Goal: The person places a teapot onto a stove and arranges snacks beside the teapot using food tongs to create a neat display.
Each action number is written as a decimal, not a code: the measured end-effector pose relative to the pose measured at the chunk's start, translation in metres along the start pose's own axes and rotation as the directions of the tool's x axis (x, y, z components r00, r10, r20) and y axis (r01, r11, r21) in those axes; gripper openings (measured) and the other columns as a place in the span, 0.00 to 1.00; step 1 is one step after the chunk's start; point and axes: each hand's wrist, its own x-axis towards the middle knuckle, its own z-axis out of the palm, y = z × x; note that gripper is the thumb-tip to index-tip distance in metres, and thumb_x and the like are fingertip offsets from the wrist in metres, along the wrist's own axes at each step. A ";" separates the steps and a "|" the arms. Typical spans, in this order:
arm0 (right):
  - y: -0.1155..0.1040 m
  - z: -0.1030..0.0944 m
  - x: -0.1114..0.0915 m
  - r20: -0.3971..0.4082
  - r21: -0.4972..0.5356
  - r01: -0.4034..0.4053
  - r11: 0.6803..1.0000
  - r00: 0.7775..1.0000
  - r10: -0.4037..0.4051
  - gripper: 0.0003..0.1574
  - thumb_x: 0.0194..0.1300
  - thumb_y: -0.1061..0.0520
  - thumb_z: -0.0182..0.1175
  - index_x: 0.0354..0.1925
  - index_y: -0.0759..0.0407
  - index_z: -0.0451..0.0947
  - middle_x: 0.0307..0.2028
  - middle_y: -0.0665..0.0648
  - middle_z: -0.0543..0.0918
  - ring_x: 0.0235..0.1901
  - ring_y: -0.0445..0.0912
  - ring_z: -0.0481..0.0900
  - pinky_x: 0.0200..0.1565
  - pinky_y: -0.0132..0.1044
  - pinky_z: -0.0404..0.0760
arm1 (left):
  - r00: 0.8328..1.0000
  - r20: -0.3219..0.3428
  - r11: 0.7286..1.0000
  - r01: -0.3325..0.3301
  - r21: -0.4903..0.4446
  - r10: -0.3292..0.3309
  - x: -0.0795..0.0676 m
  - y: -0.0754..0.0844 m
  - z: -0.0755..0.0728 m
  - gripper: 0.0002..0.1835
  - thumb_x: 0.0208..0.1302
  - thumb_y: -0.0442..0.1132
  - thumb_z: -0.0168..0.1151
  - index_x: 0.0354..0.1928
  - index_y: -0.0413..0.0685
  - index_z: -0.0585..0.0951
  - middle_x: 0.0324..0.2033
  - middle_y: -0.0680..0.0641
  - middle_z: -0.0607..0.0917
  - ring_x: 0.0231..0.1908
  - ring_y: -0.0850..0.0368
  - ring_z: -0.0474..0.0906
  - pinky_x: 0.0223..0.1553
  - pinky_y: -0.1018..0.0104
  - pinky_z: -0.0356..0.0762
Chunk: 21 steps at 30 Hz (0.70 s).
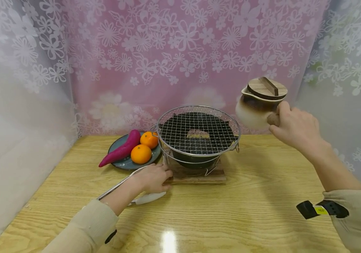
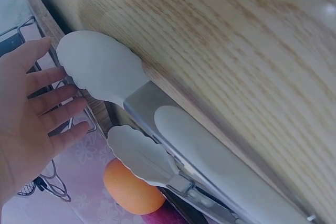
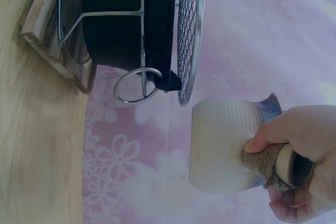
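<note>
My right hand (image 1: 302, 128) grips the twine-wrapped side handle (image 3: 260, 161) of a cream and brown ceramic teapot (image 1: 252, 111). The pot hangs in the air to the right of the grill, its wooden lid (image 1: 267, 88) on. My left hand (image 1: 153, 177) is low at the left edge of a wooden board (image 1: 199, 177), fingers extended and slightly spread in the left wrist view; whether they touch the board I cannot tell. Beneath and beside that hand lie tongs (image 2: 100, 61) with pale scalloped heads. A round wire grate (image 1: 199, 130) tops the black grill (image 1: 193, 160) on the board.
Left of the grill, a dark blue plate (image 1: 125, 164) bears a purple sweet potato (image 1: 122, 151) and two oranges (image 1: 141, 154). A metal ring (image 3: 137, 85) sticks out from the grill's side. Floral curtains (image 1: 180, 52) hang behind the wooden table (image 1: 231, 211).
</note>
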 end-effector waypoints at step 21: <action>-0.035 -0.011 0.014 0.011 0.011 0.070 0.997 0.997 -0.070 0.17 0.55 0.54 0.55 0.34 0.64 0.61 0.25 0.65 0.71 0.24 0.61 0.70 0.23 0.53 0.65 | 1.000 -0.006 1.000 0.000 0.004 0.000 0.000 0.001 -0.001 0.20 0.61 0.56 0.56 0.47 0.51 0.78 0.46 0.48 0.77 0.49 0.52 0.73 0.49 0.56 0.71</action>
